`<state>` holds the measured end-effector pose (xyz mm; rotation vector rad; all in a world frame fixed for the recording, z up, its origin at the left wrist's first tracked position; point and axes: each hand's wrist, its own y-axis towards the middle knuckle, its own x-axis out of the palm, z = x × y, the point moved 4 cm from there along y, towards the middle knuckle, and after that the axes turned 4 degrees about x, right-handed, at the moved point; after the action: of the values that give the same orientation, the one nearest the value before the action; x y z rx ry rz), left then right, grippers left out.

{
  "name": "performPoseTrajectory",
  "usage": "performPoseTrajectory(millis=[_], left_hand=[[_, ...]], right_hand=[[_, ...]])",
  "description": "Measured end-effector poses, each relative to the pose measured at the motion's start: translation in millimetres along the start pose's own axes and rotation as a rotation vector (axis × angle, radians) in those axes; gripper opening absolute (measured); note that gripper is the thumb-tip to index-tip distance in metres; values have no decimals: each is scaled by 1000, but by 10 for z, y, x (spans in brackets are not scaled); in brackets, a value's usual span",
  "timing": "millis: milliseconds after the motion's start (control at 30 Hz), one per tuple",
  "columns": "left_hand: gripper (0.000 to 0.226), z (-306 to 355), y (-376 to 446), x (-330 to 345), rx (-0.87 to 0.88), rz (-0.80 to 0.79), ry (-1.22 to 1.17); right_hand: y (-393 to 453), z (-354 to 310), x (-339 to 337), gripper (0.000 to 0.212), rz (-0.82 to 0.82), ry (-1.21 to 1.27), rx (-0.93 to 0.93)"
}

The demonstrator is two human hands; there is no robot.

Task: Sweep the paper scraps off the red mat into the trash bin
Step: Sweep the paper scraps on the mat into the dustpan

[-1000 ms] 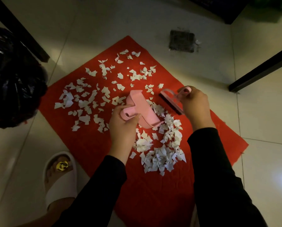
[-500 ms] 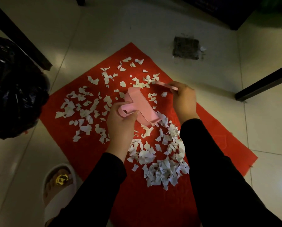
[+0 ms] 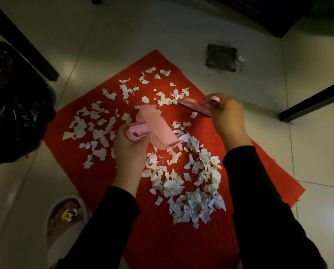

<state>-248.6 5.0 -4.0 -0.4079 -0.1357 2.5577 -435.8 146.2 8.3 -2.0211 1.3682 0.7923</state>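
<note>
Our right hand (image 3: pixel 227 115) swings the small pink brush (image 3: pixel 196 108) back out.
Left hand (image 3: pixel 130 150) grips the pink plastic dustpan (image 3: pixel 158 131); white paper scraps (image 3: pixel 191 183) stay uncollected.

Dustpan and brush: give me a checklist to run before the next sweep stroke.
1. Left hand grips dustpan handle: ok.
2. Right hand holds brush: ok.
3. Dustpan lip down on mat: cannot tell; it looks tilted.
4. Scraps gathered in one pile: not ok; many lie scattered left of the dustpan.
5. Scraps loaded in dustpan: not ok; none visible in it.
6. Bin bag within reach at the mat's left: ok, though its opening is not in view.
</note>
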Motion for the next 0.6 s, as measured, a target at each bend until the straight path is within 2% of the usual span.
performPoseTrajectory(millis=[100,233,333,533,600], left_hand=[[29,-12,-29,-23,-7,-5,-10],[28,-19,-34,-38,-11,-11,-4],[28,-3,-28,-29,-4,-13,3],[30,-22,-28,6,-6,-14,-10],[30,-34,-33,9,1,-14,-6]], right_hand=[[7,2,121,27,12,-35,-28],[-46,64,222,29,-98,-155,-34],[-57,41,88,20,-142,-139,9],[-15,-28,-111,25,27,-66,10],[4,1,-34,26,33,-86,15]])
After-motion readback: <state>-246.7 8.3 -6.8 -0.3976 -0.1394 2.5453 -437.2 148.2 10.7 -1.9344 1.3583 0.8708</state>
